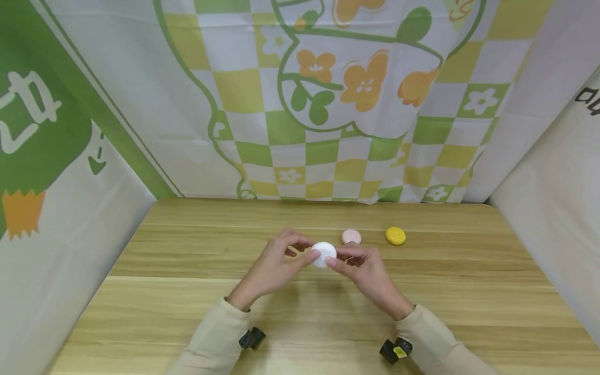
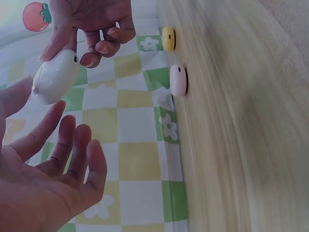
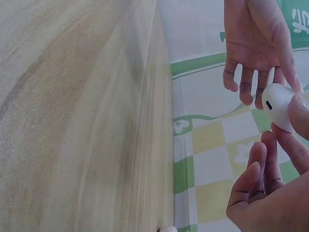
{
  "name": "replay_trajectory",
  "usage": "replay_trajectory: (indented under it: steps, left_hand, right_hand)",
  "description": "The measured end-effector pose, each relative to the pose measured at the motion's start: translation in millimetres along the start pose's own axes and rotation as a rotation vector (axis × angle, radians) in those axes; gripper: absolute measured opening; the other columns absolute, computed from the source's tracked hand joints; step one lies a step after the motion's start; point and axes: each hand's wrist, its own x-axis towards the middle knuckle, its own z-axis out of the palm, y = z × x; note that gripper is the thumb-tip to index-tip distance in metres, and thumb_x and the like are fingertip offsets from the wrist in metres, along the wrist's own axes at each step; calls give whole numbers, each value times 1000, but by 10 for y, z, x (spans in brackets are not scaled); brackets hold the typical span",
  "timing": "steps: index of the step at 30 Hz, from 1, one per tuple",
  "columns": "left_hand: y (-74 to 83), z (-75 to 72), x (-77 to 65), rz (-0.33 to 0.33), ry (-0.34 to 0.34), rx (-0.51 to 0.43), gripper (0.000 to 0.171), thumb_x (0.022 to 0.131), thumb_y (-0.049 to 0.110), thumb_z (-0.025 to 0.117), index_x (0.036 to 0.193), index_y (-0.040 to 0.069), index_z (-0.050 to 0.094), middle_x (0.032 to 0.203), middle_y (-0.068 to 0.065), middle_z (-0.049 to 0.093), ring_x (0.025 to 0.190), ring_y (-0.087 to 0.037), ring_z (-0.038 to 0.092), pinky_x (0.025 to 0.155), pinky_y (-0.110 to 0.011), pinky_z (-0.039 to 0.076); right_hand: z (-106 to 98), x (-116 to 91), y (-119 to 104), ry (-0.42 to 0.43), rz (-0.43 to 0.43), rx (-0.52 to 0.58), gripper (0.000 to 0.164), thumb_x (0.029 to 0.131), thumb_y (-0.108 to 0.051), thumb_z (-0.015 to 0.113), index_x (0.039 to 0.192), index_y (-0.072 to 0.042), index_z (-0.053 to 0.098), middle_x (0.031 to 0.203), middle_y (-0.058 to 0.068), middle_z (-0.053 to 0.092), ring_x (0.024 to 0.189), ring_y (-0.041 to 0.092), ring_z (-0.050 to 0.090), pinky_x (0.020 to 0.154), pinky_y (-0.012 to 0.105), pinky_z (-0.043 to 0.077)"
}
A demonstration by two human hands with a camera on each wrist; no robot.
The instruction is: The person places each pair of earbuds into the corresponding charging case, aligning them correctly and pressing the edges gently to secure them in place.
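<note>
A glossy white round case [image 1: 323, 248], shaped like a thick disc, is held above the wooden table between both hands. My left hand [image 1: 275, 266] pinches its left side with thumb and fingers. On the right side, my right hand [image 1: 371, 275] grips it the same way, thumb on the top face. A small dark slot shows in the edge of the white case [image 2: 57, 77] in the left wrist view. Beyond the right hand, a pink round case [image 1: 351, 236] and a yellow round case [image 1: 396, 236] lie on the table, each with a similar slot.
The wooden table [image 1: 187, 250] ends at a hanging checkered cloth [image 1: 323, 151] at the back. Printed cloth walls [image 1: 84, 208] stand on the left and right. A small black device [image 1: 253, 338] is strapped at each wrist.
</note>
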Motion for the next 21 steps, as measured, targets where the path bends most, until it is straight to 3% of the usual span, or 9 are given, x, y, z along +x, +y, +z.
replay_trajectory:
  steps: [6,14,18,21]
  left_hand:
    - [-4,14,-14,-41,-48,-118,22,99,22,69,113,5,71,115,-6,62,106,-23,59,87,-40,56]
    - [-4,25,-29,-57,-63,-143,20,101,19,65,112,2,68,114,-7,60,107,-23,58,87,-40,56]
    - [-12,29,-31,-58,-65,-147,19,102,18,64,112,2,68,113,-7,60,108,-23,58,87,-39,56]
    - [-20,32,-30,-66,-70,-148,19,102,18,64,111,2,68,113,-7,60,108,-23,58,87,-37,56]
  right_hand:
    - [1,2,-14,-4,-15,-1,17,92,-11,77,107,-3,79,98,8,72,87,18,58,75,28,49]
    - [-2,16,-32,-19,1,-52,20,90,-12,78,108,-4,78,98,7,71,87,19,58,74,27,48]
    - [-12,25,-27,-23,-59,-112,26,85,-11,83,110,-6,78,94,3,69,86,20,59,74,28,49]
    - [-16,36,-18,-13,-152,-191,38,81,-13,87,116,-8,76,94,-1,67,87,22,60,75,33,50]
